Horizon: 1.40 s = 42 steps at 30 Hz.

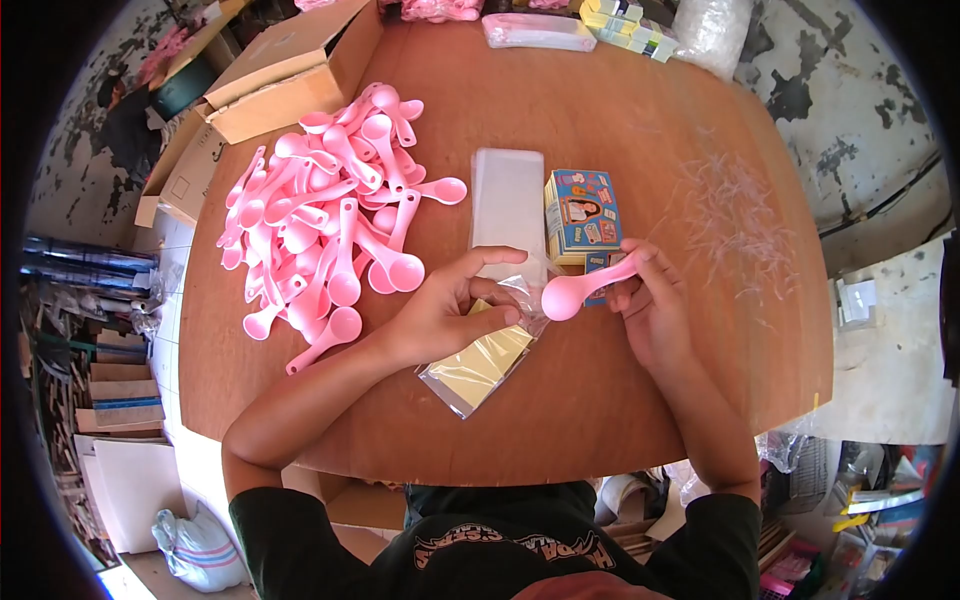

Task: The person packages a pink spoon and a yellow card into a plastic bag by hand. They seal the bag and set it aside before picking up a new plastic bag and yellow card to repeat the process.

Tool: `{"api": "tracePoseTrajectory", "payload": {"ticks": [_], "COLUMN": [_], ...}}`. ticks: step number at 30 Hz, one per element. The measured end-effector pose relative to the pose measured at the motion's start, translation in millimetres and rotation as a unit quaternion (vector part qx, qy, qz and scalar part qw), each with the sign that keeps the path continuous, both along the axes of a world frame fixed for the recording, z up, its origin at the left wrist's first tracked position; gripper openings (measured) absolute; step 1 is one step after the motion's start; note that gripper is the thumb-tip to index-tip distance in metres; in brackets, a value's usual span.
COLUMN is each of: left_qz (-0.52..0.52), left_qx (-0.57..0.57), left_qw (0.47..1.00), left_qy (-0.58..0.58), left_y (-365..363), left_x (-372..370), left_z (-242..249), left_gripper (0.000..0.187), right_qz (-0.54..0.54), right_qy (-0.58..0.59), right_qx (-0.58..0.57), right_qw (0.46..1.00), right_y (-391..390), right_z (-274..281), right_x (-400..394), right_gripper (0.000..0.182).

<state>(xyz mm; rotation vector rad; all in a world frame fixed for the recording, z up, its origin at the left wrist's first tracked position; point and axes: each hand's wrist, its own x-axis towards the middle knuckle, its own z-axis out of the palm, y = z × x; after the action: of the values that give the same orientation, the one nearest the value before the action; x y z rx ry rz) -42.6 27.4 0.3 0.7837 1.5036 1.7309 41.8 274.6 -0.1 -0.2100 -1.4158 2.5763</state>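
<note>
My left hand (455, 312) pinches the upper end of a clear plastic bag (462, 402), its fingers curled around the edge. A pale yellow card (486, 362) lies inside that bag. In my right hand (655, 305) is a pink measuring spoon (565, 297), gripped by the end of its handle. Its bowl points left, close to the mouth of the bag. A stack of blue printed cards (583, 212) stands just beyond my right hand, and a smaller blue printed piece shows behind the spoon handle. Flat clear bags (508, 195) lie stacked beside the cards.
A large heap of pink spoons (325, 215) covers the table's left side, with an open cardboard box (290, 80) behind it. Thin plastic strips (735, 220) are scattered at the right. Bundled cards (630, 28) and a plastic-wrapped pack (540, 32) sit along the far edge.
</note>
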Motion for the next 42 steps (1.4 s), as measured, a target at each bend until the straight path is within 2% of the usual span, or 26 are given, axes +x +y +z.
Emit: {"api": "tracePoseTrajectory", "payload": {"ticks": [3,7,9,12,17,23,25,29,31,33,42], "left_qz": [0.004,0.002,-0.003,-0.007,-0.022,-0.016,-0.021,-0.039,-0.001,-0.013,-0.021], "left_qx": [0.005,-0.009,-0.012,-0.005,0.003,0.006,-0.018,-0.054,-0.001,-0.005,0.005], "left_qw": [1.0,1.0,1.0,0.999,1.0,0.997,0.993,0.992,0.984,0.984,0.972], "left_qy": [-0.005,0.016,0.023,0.033,0.02,0.071,0.111,0.111,0.18,0.176,0.235], "left_y": [1,0,-1,0,1,0,0,-1,2,1,2], "left_x": [0,1,1,1,1,3,2,2,3,3,4], "left_z": [-2,4,3,2,2,1,-2,-1,-6,-3,-2], "left_gripper": [0.058,0.058,0.057,0.057,0.057,0.058,0.057,0.057,0.053,0.055,0.06], "right_qz": [0.028,0.014,-0.065,-0.103,-0.087,-0.05,-0.043,-0.035,-0.032,-0.038,-0.009], "right_qy": [-0.005,0.003,-0.01,-0.003,-0.016,-0.018,-0.024,-0.022,-0.011,-0.015,0.009], "right_qx": [-0.002,0.027,0.072,0.111,0.151,0.179,0.189,0.25,0.266,0.317,0.335], "right_qw": [1.0,1.0,0.995,0.988,0.985,0.982,0.981,0.967,0.964,0.948,0.942], "right_y": [3,-3,-6,-7,-7,-10,-12,-13,-15,-17,-29], "right_z": [1,2,4,7,8,9,10,9,11,13,16], "right_x": [-1,2,4,2,2,4,5,7,8,10,16], "right_gripper": [0.02,0.02,0.02,0.021,0.022,0.021,0.021,0.021,0.02,0.018,0.015]}}
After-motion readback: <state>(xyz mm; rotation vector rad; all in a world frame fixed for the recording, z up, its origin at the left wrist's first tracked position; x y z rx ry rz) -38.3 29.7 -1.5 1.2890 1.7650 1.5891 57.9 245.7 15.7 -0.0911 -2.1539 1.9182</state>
